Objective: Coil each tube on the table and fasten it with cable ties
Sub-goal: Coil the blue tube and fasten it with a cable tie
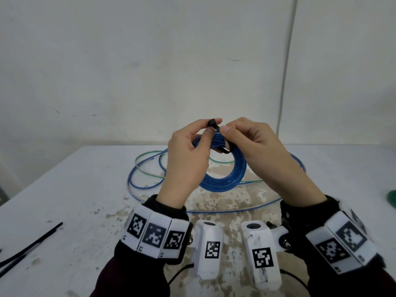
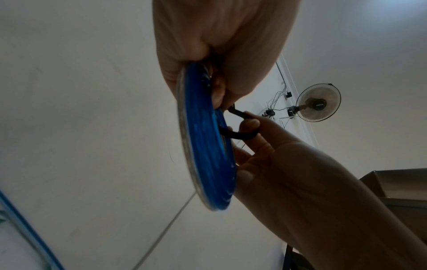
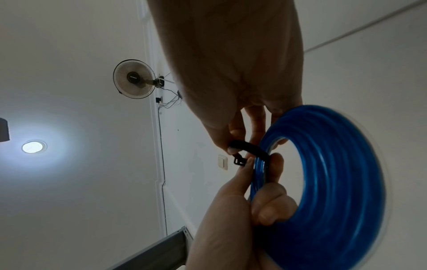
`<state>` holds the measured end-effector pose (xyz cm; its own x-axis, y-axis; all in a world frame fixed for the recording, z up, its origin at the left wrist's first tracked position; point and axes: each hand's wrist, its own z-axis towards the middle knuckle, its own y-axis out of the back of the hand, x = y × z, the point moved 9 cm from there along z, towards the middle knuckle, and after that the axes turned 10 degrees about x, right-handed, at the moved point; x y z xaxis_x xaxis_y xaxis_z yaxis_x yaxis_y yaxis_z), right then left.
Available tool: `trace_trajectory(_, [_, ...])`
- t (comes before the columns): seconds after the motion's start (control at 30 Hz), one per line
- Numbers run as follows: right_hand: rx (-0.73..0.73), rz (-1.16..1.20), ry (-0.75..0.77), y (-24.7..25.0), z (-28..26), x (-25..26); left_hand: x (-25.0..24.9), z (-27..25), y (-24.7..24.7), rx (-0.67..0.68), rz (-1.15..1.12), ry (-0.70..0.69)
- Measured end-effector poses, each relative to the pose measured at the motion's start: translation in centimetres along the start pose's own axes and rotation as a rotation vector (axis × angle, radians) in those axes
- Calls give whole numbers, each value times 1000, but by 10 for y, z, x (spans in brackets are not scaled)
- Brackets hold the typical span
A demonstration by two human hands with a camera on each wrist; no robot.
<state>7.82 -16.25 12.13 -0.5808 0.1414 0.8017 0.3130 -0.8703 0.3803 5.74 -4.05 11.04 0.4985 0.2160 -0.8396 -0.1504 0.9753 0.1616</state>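
A blue tube wound into a coil (image 1: pixel 227 174) is held upright above the table (image 1: pixel 75 189). A black cable tie (image 1: pixel 214 124) loops round the coil's top. My left hand (image 1: pixel 211 126) pinches the tie's head between thumb and forefinger, while its other fingers curl through the coil (image 3: pixel 335 182). My right hand (image 1: pixel 225 128) pinches the tie's strap just right of the head. In the right wrist view the strap (image 3: pixel 249 146) arches from the right hand's fingertips (image 3: pixel 232 148) over the coil's edge. The left wrist view shows the tie's loop (image 2: pixel 238 135) beside the coil (image 2: pixel 208 146).
A loose blue tube (image 1: pixel 137 189) and a loose green tube (image 1: pixel 147 155) lie in wide loops on the table behind and under the hands. Spare black cable ties (image 1: pixel 32 245) lie at the front left. A green object (image 1: pixel 391 199) shows at the right edge.
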Motion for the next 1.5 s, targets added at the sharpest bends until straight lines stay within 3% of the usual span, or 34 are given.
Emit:
trace_trajectory(0.3, [-7,55,6,0,1,0,-5,-1,2,-18,113,-43])
trace_trajectory(0.5, [45,-30,-25,-2,0,-1,12,2,6,12,-63,68])
trace_trajectory(0.9, [69,-34,-28,-4,0,-2,11,2,5,20,-10,67])
trace_trajectory(1.5, [-14,122,-38,-4,1,-4,-16,-3,-3,61,252,-76])
